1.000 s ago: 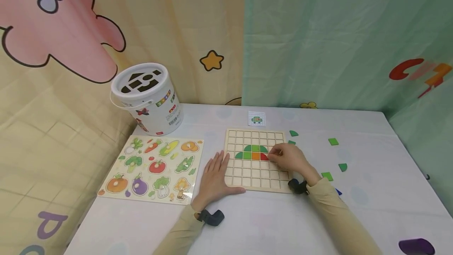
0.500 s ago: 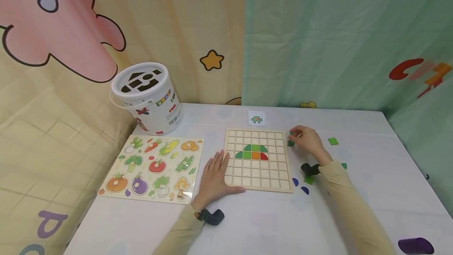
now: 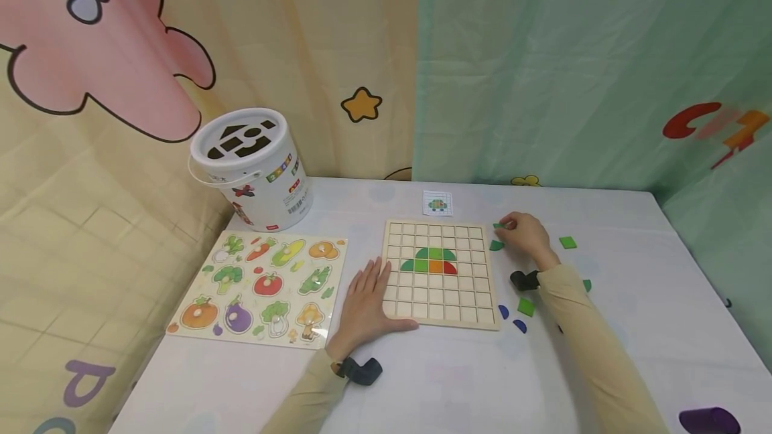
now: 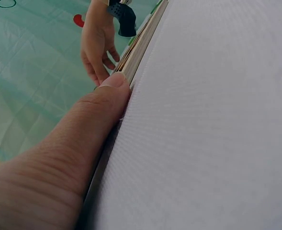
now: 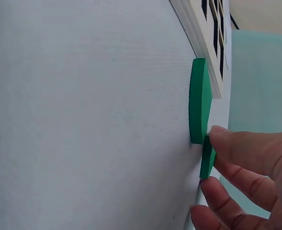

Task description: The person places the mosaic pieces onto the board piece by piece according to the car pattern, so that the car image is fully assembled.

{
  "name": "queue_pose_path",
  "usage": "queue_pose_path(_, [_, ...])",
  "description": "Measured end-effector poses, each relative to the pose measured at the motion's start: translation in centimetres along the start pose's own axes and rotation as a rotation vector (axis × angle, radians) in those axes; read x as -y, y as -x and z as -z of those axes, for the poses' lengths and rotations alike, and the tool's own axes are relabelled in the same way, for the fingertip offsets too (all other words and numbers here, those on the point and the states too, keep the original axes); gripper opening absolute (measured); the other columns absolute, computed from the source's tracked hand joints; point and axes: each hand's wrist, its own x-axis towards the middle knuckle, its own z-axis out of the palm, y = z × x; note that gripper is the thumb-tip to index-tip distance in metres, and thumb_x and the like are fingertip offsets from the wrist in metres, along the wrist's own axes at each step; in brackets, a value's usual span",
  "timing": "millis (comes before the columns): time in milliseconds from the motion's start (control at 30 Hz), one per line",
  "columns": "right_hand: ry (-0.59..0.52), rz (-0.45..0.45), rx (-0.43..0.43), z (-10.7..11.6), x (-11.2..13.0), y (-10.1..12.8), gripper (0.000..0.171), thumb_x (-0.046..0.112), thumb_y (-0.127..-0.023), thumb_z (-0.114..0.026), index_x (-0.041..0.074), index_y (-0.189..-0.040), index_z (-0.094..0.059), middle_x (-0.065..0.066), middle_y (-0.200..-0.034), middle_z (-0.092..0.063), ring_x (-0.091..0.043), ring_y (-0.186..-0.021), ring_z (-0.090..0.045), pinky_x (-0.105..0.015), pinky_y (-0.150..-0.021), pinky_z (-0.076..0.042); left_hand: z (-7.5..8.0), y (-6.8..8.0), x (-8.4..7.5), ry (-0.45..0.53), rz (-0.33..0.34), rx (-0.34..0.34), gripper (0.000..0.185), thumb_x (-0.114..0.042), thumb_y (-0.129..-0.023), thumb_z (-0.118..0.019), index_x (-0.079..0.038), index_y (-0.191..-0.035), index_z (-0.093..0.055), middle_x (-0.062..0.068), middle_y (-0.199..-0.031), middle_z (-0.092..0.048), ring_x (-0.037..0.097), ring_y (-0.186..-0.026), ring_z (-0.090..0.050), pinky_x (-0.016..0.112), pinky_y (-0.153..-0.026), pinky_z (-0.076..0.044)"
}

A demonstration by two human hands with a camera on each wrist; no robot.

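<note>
My left hand [image 3: 365, 305] rests at the lower left corner of the wooden grid board [image 3: 437, 295], fingers straight along its left side and thumb by the front edge. Green, orange and red tiles fill two rows of squares on the board. Beyond its right edge, my right hand [image 3: 526, 236] pinches a small green quarter-circle tile [image 5: 207, 158] between thumb and fingers, low over the table. Another green quarter-circle tile [image 3: 496, 246] lies just in front of it, close to the board.
Two blue half-circle tiles [image 3: 503, 311], a green square tile [image 3: 526, 307] and another green square [image 3: 567, 242] lie to the right. A picture card [image 3: 437, 203] is behind the board. At left are a vegetable puzzle [image 3: 283, 300] and a white bucket [image 3: 271, 196]. A purple object [image 3: 710, 420] sits front right.
My right hand has left the red tile on the board, moved right and back, and taken hold of a green quarter-circle tile. The left hand has stayed in place.
</note>
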Motion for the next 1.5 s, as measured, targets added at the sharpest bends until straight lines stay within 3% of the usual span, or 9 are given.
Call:
queue_pose_path(600, [-0.075, -0.056, 0.001, 0.6, -0.3, 0.8, 0.026, 0.018, -0.085, -0.071, -0.001, -0.088, -0.054, -0.013, -0.08, -0.054, -0.027, -0.072, -0.05, -0.033, -0.059, -0.04, -0.1, 0.0, 0.0, -0.022, -0.001, -0.001, 0.124, -0.084, -0.061, -0.059, -0.008, -0.152, -0.02, 0.013, -0.156, -0.017, 0.025, -0.143, -0.007, 0.039, -0.114, -0.005])
queue_pose_path(800, [-0.074, -0.044, -0.031, 0.4, -0.3, 1.3, 0.023, 0.018, -0.085, -0.07, 0.0, -0.091, -0.057, -0.012, -0.08, -0.057, -0.025, -0.07, -0.051, -0.032, -0.058, -0.04, -0.1, 0.0, -0.1, -0.015, 0.004, 0.004, 0.124, -0.083, -0.061, -0.06, -0.008, -0.152, -0.02, 0.012, -0.156, -0.016, 0.025, -0.143, -0.006, 0.039, -0.114, -0.004])
queue_pose_path(933, [-0.08, 0.009, -0.06, 0.3, 0.2, 2.0, 0.025, 0.02, -0.086, -0.071, -0.001, -0.095, -0.06, -0.012, -0.081, -0.061, -0.025, -0.069, -0.054, -0.032, -0.057, -0.041, 0.1, 0.1, -0.1, -0.008, 0.01, 0.007, 0.124, -0.082, -0.061, -0.061, -0.008, -0.152, -0.019, 0.012, -0.156, -0.016, 0.025, -0.143, -0.005, 0.039, -0.114, -0.004])
queue_pose_path(1067, [-0.079, 0.079, -0.063, 0.1, 1.3, 2.9, 0.024, 0.022, -0.084, -0.073, 0.001, -0.088, -0.062, -0.01, -0.077, -0.063, -0.024, -0.065, -0.054, -0.032, -0.056, -0.04, 0.1, 0.1, -0.2, -0.009, 0.009, 0.006, 0.124, -0.082, -0.061, -0.062, -0.008, -0.152, -0.019, 0.013, -0.156, -0.016, 0.025, -0.143, -0.006, 0.039, -0.114, -0.004])
queue_pose_path(1267, [-0.07, 0.12, -0.011, -0.4, 2.9, 4.1, 0.019, 0.021, -0.08, -0.077, 0.007, -0.079, -0.066, -0.003, -0.073, -0.063, -0.021, -0.065, -0.053, -0.032, -0.056, -0.04, 0.1, 0.1, -0.2, -0.006, 0.004, 0.001, 0.124, -0.081, -0.062, -0.062, -0.008, -0.152, -0.02, 0.013, -0.156, -0.016, 0.025, -0.143, -0.006, 0.04, -0.114, -0.005])
queue_pose_path(1500, [-0.072, 0.176, 0.061, -1.5, 4.1, 4.9, 0.014, 0.018, -0.082, -0.076, 0.006, -0.084, -0.07, -0.001, -0.074, -0.063, -0.018, -0.067, -0.054, -0.031, -0.058, -0.043, 0.0, 0.1, 0.0, -0.012, 0.003, -0.001, 0.124, -0.083, -0.061, -0.059, -0.008, -0.152, -0.019, 0.012, -0.156, -0.015, 0.024, -0.143, -0.005, 0.039, -0.114, -0.005])
